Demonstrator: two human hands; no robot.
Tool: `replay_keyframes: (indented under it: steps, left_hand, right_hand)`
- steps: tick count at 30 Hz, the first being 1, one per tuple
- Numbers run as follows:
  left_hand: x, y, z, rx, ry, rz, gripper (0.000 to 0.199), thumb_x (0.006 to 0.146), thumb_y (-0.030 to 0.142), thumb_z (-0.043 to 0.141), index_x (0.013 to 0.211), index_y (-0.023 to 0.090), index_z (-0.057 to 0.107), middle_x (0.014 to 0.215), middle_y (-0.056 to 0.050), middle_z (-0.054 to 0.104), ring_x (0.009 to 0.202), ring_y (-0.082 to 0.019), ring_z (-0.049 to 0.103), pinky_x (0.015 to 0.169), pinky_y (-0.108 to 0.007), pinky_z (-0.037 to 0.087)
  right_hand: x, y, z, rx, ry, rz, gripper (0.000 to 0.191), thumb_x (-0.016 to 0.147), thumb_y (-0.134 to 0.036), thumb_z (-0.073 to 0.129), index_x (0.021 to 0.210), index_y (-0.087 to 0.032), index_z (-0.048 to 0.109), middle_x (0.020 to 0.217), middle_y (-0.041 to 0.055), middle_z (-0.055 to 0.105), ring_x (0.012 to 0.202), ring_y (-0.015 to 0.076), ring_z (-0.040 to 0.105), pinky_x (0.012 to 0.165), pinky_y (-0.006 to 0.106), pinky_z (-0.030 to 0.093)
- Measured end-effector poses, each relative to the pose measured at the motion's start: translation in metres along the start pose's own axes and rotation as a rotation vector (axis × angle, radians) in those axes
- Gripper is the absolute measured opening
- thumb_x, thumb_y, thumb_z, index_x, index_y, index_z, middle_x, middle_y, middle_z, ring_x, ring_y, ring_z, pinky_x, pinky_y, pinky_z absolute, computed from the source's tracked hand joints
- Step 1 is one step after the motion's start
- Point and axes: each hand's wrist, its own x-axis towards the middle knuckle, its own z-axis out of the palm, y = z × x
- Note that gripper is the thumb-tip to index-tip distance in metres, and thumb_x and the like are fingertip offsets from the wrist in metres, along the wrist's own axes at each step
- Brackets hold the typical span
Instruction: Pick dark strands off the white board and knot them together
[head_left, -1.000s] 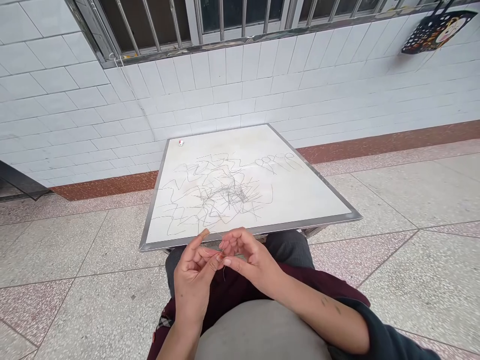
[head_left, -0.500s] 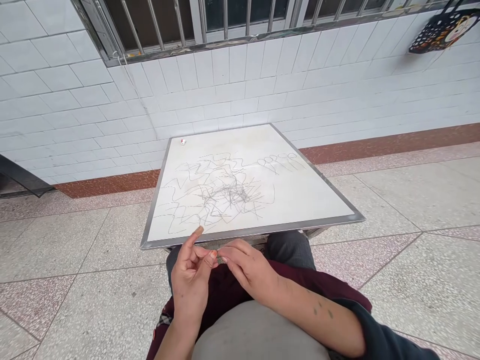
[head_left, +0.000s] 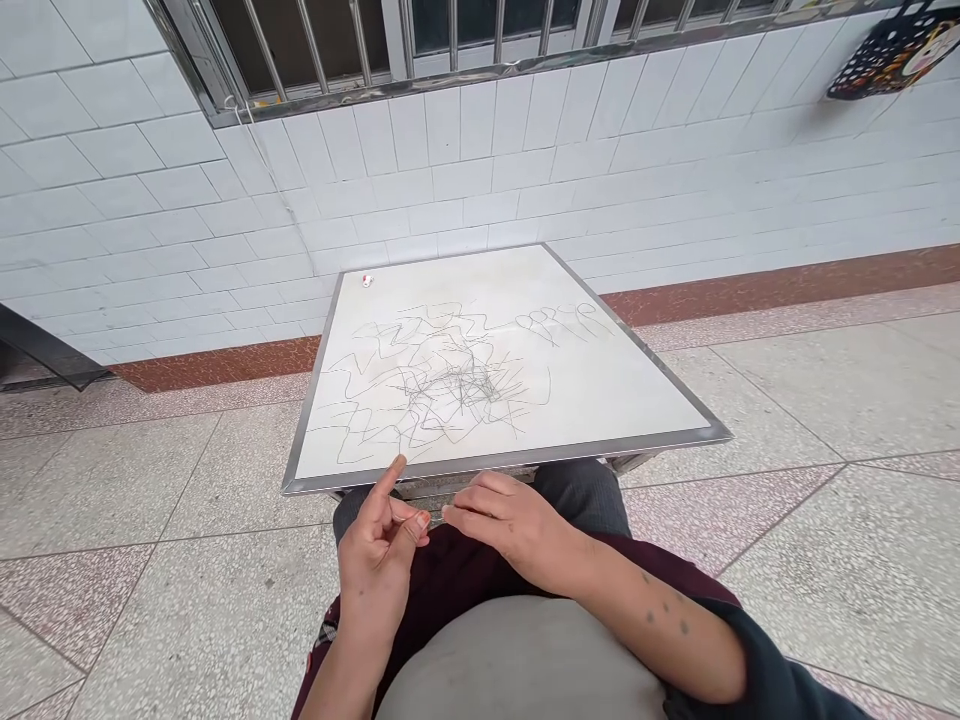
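My left hand (head_left: 381, 545) is above my lap at the near table edge. Its thumb and one finger pinch together, while another finger points up towards the tabletop. Whatever sits in the pinch is too thin to make out. My right hand (head_left: 517, 525) is just to the right, palm down, fingers bent and closed together, with the tips facing the left thumb across a small gap. Any thing held there is too fine to name. Beyond both hands, many thin dark bent lines (head_left: 461, 385), like strands or fine wire, spread over the white tabletop (head_left: 622, 400).
A small white and red item (head_left: 367, 281) lies at the table's far left corner. Behind stands a white tiled wall (head_left: 450, 180) with a barred window (head_left: 480, 40). A dotted bag (head_left: 889, 55) hangs at upper right. Speckled floor (head_left: 840, 560) surrounds the table.
My right hand has moved slightly right, away from my left, opening a small gap between their fingertips. My left hand has shifted a little left, still pinching. The table things look unchanged.
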Motion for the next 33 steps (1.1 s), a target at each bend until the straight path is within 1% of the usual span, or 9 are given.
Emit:
replay_keyframes:
  steps: [7, 12, 14, 16, 20, 24, 26, 30, 33]
  left_hand:
    - [0.002, 0.001, -0.006, -0.024, 0.078, -0.012, 0.054, 0.077, 0.032, 0.065, 0.129, 0.025, 0.054, 0.063, 0.006, 0.055, 0.059, -0.011, 0.055, 0.066, -0.026, 0.050]
    - [0.005, 0.007, -0.007, -0.044, 0.145, 0.025, 0.060, 0.076, 0.031, 0.067, 0.133, 0.025, 0.050, 0.063, 0.006, 0.056, 0.060, -0.012, 0.057, 0.067, -0.026, 0.051]
    - [0.005, 0.010, -0.004, -0.060, 0.128, 0.031, 0.062, 0.076, 0.030, 0.068, 0.134, 0.024, 0.048, 0.063, 0.006, 0.057, 0.061, -0.012, 0.057, 0.068, -0.026, 0.051]
    - [0.003, 0.011, 0.002, -0.085, 0.076, 0.024, 0.064, 0.076, 0.029, 0.068, 0.136, 0.024, 0.046, 0.063, 0.006, 0.057, 0.061, -0.012, 0.055, 0.067, -0.026, 0.051]
    - [-0.003, 0.011, 0.013, -0.115, -0.004, 0.015, 0.064, 0.077, 0.027, 0.068, 0.136, 0.024, 0.044, 0.063, 0.006, 0.058, 0.060, -0.011, 0.055, 0.067, -0.025, 0.051]
    - [-0.005, 0.007, 0.016, -0.125, -0.022, 0.031, 0.061, 0.078, 0.029, 0.067, 0.135, 0.023, 0.045, 0.066, 0.005, 0.061, 0.063, -0.012, 0.057, 0.069, -0.026, 0.051]
    - [-0.006, 0.004, 0.016, -0.094, -0.032, 0.039, 0.061, 0.078, 0.030, 0.067, 0.135, 0.023, 0.045, 0.066, 0.004, 0.061, 0.064, -0.012, 0.057, 0.069, -0.026, 0.051]
    - [-0.008, 0.002, 0.020, -0.040, -0.024, 0.058, 0.060, 0.078, 0.032, 0.067, 0.134, 0.025, 0.046, 0.066, 0.004, 0.059, 0.064, -0.013, 0.057, 0.070, -0.027, 0.050]
    - [-0.011, 0.001, 0.024, -0.044, -0.036, 0.049, 0.059, 0.078, 0.033, 0.067, 0.134, 0.026, 0.048, 0.067, 0.004, 0.059, 0.064, -0.013, 0.057, 0.069, -0.027, 0.050]
  right_hand:
    - [-0.020, 0.020, -0.003, -0.053, 0.043, 0.068, 0.027, 0.094, -0.008, 0.038, 0.107, -0.016, 0.060, 0.096, 0.0083, 0.063, 0.082, 0.0175, 0.049, 0.073, 0.033, 0.044]
    - [-0.023, 0.022, -0.011, -0.105, 0.286, 0.213, 0.033, 0.092, -0.003, 0.038, 0.112, -0.020, 0.058, 0.094, 0.0079, 0.064, 0.082, 0.0184, 0.051, 0.070, 0.033, 0.045]
    - [-0.016, 0.013, -0.010, -0.084, 0.314, 0.206, 0.027, 0.092, -0.008, 0.046, 0.114, -0.020, 0.058, 0.096, 0.0075, 0.065, 0.085, 0.0188, 0.052, 0.073, 0.034, 0.046]
    - [-0.009, 0.004, -0.006, -0.061, 0.283, 0.157, 0.023, 0.091, -0.016, 0.054, 0.113, -0.019, 0.059, 0.097, 0.0072, 0.066, 0.086, 0.0191, 0.053, 0.076, 0.035, 0.046]
    - [-0.001, -0.004, 0.008, 0.018, 0.270, 0.114, 0.015, 0.092, -0.015, 0.053, 0.102, -0.019, 0.063, 0.085, 0.0048, 0.068, 0.077, 0.0166, 0.053, 0.070, 0.032, 0.045]
    - [-0.003, -0.002, 0.014, 0.225, 0.243, 0.159, 0.015, 0.093, -0.016, 0.050, 0.098, -0.020, 0.064, 0.082, 0.0038, 0.068, 0.075, 0.0151, 0.053, 0.071, 0.031, 0.045]
    - [-0.004, -0.002, 0.014, 0.385, 0.264, 0.293, 0.013, 0.092, -0.023, 0.054, 0.100, -0.021, 0.063, 0.083, 0.0036, 0.067, 0.077, 0.0154, 0.055, 0.072, 0.031, 0.045]
    - [0.000, -0.006, 0.010, 0.861, 0.333, 0.607, 0.018, 0.089, -0.034, 0.058, 0.103, -0.023, 0.061, 0.091, 0.0026, 0.065, 0.081, 0.0144, 0.059, 0.070, 0.028, 0.047]
    - [0.003, -0.008, 0.006, 1.100, 0.343, 0.686, 0.017, 0.090, -0.037, 0.055, 0.094, -0.022, 0.062, 0.087, 0.0011, 0.065, 0.074, 0.0115, 0.057, 0.065, 0.025, 0.044]
